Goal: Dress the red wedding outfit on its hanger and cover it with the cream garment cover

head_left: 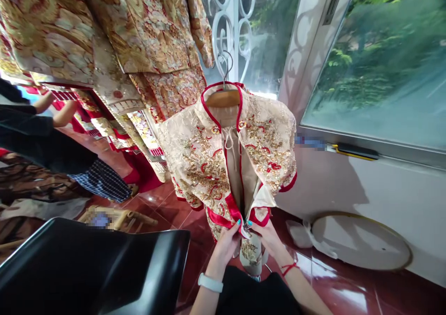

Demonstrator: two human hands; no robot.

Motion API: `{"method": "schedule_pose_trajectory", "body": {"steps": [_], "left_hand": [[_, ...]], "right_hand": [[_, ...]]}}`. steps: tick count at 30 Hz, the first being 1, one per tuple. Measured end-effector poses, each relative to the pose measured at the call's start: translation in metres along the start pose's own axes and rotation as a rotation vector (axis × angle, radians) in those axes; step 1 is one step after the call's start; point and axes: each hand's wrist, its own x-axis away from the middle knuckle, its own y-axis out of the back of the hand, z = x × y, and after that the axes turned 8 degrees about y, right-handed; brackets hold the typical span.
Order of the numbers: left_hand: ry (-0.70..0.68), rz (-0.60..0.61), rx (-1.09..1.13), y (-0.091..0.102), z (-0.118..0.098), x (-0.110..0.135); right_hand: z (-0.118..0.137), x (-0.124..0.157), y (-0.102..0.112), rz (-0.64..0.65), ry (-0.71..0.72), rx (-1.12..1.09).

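A cream jacket (202, 143) with gold and red beaded embroidery and red trim hangs in front of me on a wooden hanger (223, 98). Its neck is tied with a thin white cord, and the front parts below to show the pale lining. At the lower front edges, my left hand (228, 240) pinches the left side, where red trim folds over. Close beside it, my right hand (268, 236) grips the other edge, with white lining turned outward. The fingertips of both hands nearly meet at the bottom of the opening.
More embroidered garments (153, 31) hang at the upper left, near a person in dark clothes (42, 134). A glossy black surface (87, 268) fills the lower left. Behind stand a window (383, 64) and white ironwork (232, 22); a round framed panel (362, 240) leans low right.
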Motion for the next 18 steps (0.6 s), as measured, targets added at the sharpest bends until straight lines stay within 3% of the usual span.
{"method": "schedule_pose_trajectory", "body": {"steps": [8, 18], "left_hand": [[-0.177, 0.001, -0.103, -0.027, 0.000, 0.001], [-0.264, -0.094, -0.111, -0.025, 0.005, -0.014]], "right_hand": [[-0.004, -0.010, 0.008, -0.039, 0.008, -0.011], [-0.012, -0.015, 0.010, -0.022, 0.007, 0.007]]}}
